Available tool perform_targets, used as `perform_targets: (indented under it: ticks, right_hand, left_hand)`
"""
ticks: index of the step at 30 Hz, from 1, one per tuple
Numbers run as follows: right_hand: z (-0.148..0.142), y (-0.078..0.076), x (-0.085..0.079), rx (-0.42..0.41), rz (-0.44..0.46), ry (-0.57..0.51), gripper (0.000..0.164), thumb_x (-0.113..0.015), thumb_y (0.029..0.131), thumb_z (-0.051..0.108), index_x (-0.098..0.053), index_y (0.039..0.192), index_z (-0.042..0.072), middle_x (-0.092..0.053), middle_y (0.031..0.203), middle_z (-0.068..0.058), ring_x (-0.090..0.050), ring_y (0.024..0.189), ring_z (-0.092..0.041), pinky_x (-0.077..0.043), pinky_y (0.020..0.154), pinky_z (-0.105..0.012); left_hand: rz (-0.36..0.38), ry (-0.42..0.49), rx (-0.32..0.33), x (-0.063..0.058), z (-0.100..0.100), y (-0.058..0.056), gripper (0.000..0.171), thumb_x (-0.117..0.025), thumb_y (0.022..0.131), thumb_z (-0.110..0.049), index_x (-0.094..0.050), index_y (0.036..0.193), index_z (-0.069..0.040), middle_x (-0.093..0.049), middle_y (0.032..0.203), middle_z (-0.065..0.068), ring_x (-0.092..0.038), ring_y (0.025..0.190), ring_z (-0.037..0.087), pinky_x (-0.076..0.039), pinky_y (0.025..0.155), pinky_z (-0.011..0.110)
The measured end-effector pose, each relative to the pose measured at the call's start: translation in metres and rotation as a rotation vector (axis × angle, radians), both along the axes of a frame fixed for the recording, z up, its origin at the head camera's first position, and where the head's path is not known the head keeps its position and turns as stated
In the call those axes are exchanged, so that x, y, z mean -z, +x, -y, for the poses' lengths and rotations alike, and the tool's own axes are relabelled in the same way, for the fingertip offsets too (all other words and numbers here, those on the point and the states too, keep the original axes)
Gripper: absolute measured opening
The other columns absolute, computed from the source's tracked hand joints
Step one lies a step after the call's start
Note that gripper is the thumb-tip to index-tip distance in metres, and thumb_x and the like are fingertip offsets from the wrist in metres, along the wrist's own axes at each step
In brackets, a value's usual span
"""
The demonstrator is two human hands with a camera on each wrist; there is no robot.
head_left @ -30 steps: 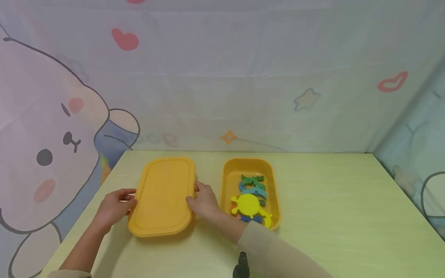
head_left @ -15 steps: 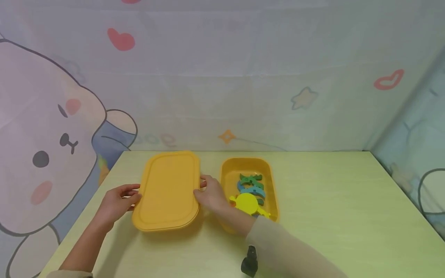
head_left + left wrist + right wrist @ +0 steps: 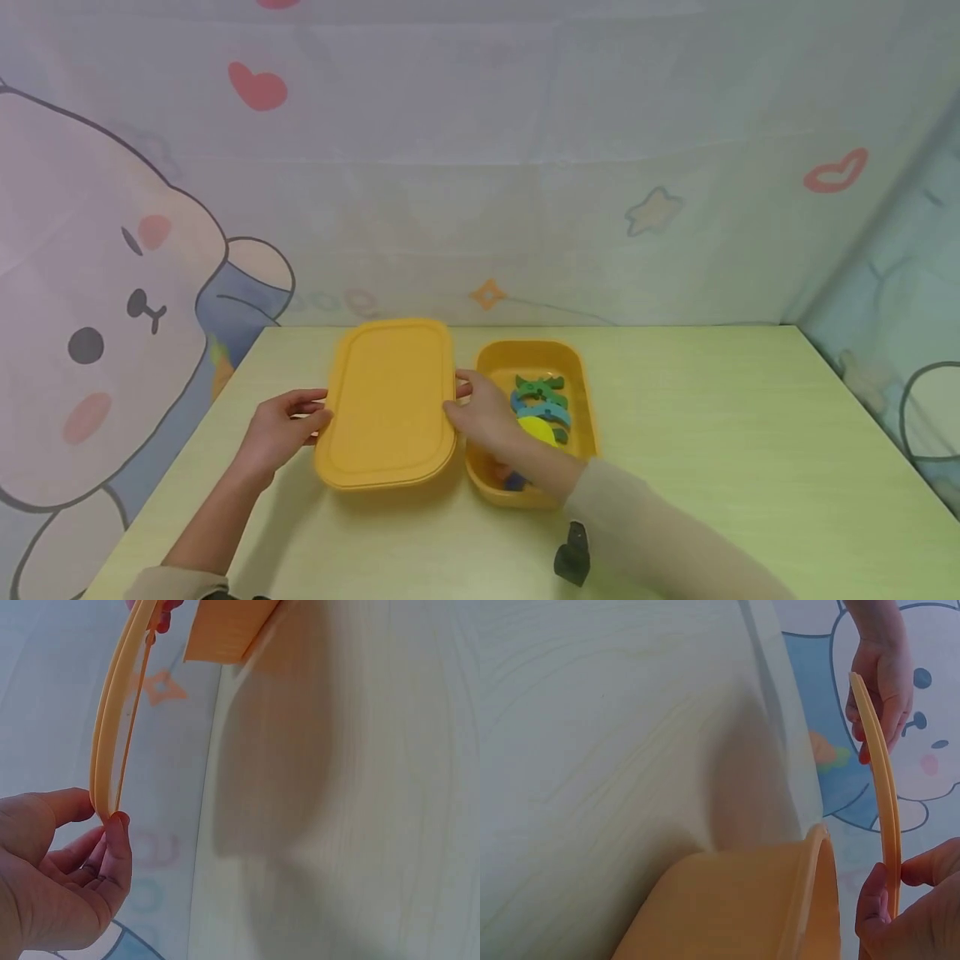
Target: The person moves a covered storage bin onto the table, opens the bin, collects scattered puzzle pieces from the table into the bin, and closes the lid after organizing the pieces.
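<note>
A yellow-orange rectangular lid (image 3: 388, 404) with rounded corners is held up off the table, its shadow below it. My left hand (image 3: 287, 425) pinches its left edge between thumb and fingers; the left wrist view shows the lid (image 3: 111, 742) edge-on in that pinch. On the opposite edge, my right hand (image 3: 491, 417) grips with the thumb on top and fingers beneath. Just right of the lid stands a matching open box (image 3: 495, 357), partly covered by my right hand and forearm. Inside it lie green, light-blue and dark-blue toy pieces (image 3: 546, 412) and a yellow round piece (image 3: 538, 428).
The pale wooden table (image 3: 697, 433) extends to the right of the box. Behind it hangs a printed cloth (image 3: 525, 167) with cartoon figures, meeting the table's far edge. A black strap piece (image 3: 573, 554) hangs below my right sleeve.
Both hands have carried the lid to the right and slightly away from me, up close to the box. My right forearm now covers more of the box and its toy pieces.
</note>
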State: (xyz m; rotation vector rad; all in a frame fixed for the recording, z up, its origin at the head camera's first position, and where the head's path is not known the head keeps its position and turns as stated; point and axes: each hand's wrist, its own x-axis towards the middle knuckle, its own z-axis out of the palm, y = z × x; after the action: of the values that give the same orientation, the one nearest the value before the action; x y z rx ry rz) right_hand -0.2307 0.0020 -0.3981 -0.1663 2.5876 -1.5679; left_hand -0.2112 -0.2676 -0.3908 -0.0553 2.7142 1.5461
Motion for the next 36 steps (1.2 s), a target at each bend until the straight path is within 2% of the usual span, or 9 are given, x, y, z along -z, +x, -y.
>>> perform_targets:
  ticks: [4,8,13,17,21,28,32,36]
  right_hand:
    - [-0.012,-0.001,-0.002,-0.010,-0.005,0.010,0.053,-0.059,0.085,0.015,-0.043,0.135,0.005,-0.056,0.112,-0.012,-0.043,0.048,-0.008,-0.040,0.046,-0.020]
    - [-0.024,-0.001,-0.005,-0.005,0.031,0.006,0.055,-0.059,0.085,0.016,-0.041,0.137,0.007,-0.055,0.116,-0.012,-0.056,0.055,-0.011,-0.043,0.043,-0.022]
    - [-0.039,0.001,-0.007,-0.007,0.064,-0.001,0.056,-0.059,0.086,0.016,-0.039,0.138,0.008,-0.052,0.119,-0.013,-0.062,0.068,-0.013,-0.053,0.052,-0.029]
    - [-0.051,0.001,-0.007,0.000,0.054,0.017,0.056,-0.059,0.087,0.017,-0.039,0.138,0.007,-0.053,0.118,-0.014,-0.062,0.068,-0.012,-0.054,0.061,-0.029]
    - [-0.061,0.002,-0.007,0.018,0.049,0.024,0.055,-0.059,0.086,0.017,-0.040,0.138,0.008,-0.053,0.120,-0.014,-0.062,0.066,-0.012,-0.055,0.062,-0.030]
    - [-0.076,0.005,-0.008,0.049,0.042,-0.031,0.055,-0.059,0.085,0.010,-0.040,0.137,0.004,-0.053,0.115,-0.017,-0.063,0.073,-0.016,-0.056,0.066,-0.033]
    - [-0.086,0.008,-0.012,0.052,0.049,0.007,0.055,-0.060,0.086,0.013,-0.040,0.137,0.006,-0.053,0.115,-0.015,-0.064,0.068,-0.015,-0.056,0.066,-0.033]
    - [-0.097,0.010,-0.014,0.043,0.050,0.065,0.056,-0.059,0.086,0.017,-0.039,0.138,0.006,-0.055,0.117,-0.015,-0.066,0.070,-0.015,-0.056,0.066,-0.033]
  left_hand:
    - [-0.007,0.016,0.011,0.000,-0.011,-0.002,0.045,-0.060,0.088,-0.015,-0.050,0.127,0.004,-0.058,0.108,0.019,-0.061,0.079,0.007,-0.056,0.067,0.026]
    - [-0.007,0.029,0.017,0.000,-0.022,-0.005,0.044,-0.060,0.088,-0.015,-0.051,0.127,0.004,-0.059,0.109,0.019,-0.062,0.081,0.010,-0.056,0.067,0.026]
    - [-0.001,0.041,0.019,-0.001,-0.035,-0.009,0.041,-0.061,0.087,-0.014,-0.053,0.125,0.001,-0.059,0.108,0.018,-0.062,0.082,0.013,-0.056,0.068,0.027]
    - [0.004,0.051,0.028,0.000,-0.046,-0.012,0.041,-0.061,0.087,-0.014,-0.054,0.124,0.000,-0.059,0.107,0.017,-0.063,0.082,0.015,-0.056,0.069,0.028]
    - [0.009,0.068,0.033,0.001,-0.055,-0.015,0.040,-0.060,0.087,-0.013,-0.055,0.124,0.000,-0.059,0.107,0.017,-0.063,0.082,0.016,-0.056,0.069,0.029]
    - [0.012,0.085,0.037,0.008,-0.072,-0.022,0.039,-0.061,0.085,-0.012,-0.056,0.122,-0.001,-0.059,0.106,0.017,-0.063,0.081,0.016,-0.056,0.069,0.031]
    - [0.013,0.104,0.047,0.007,-0.082,-0.023,0.038,-0.061,0.085,-0.011,-0.057,0.122,0.000,-0.059,0.105,0.017,-0.063,0.080,0.016,-0.056,0.068,0.031]
    - [0.016,0.125,0.060,0.007,-0.091,-0.025,0.037,-0.061,0.085,-0.009,-0.057,0.121,0.000,-0.059,0.105,0.017,-0.063,0.079,0.016,-0.056,0.068,0.031]
